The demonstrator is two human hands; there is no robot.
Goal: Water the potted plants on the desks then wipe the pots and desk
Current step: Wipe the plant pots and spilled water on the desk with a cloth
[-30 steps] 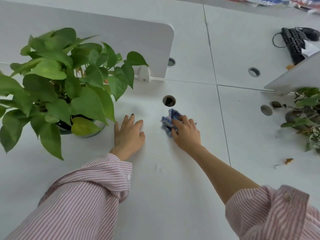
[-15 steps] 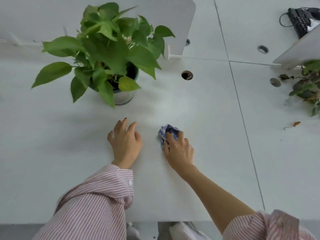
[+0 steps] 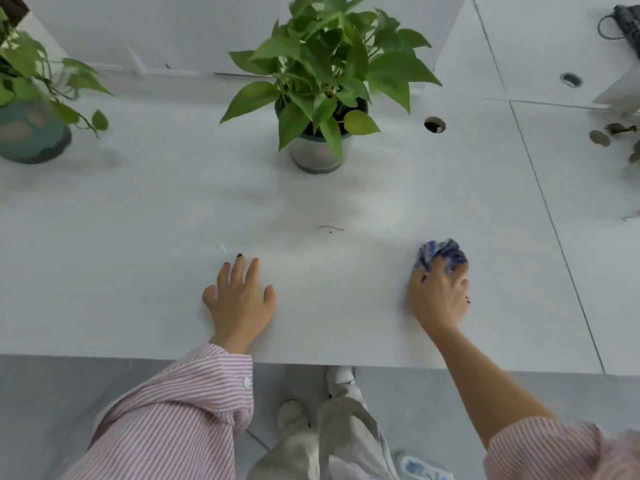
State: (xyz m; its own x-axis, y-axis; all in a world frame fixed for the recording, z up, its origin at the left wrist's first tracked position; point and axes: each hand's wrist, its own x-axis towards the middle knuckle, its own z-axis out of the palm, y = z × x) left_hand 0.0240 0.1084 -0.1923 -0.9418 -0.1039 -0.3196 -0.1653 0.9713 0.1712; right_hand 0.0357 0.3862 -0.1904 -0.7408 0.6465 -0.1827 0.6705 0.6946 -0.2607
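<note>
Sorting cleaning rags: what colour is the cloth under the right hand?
Blue and white patterned cloth, seen in the head view.

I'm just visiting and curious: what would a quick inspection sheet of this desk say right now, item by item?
Surface: white desk, faint smears in the middle, round cable hole.
Job's things: crumpled blue-and-white cloth; leafy green plant in a grey pot; blurred second plant in a teal pot at far left.
Clutter: thin brown twig; dry leaves at right edge.
Hands: left hand rests flat on the desk; right hand grips the cloth against the desk.
Cables: black cable, top right.
Surroundings: white divider panel; grey floor.
</note>
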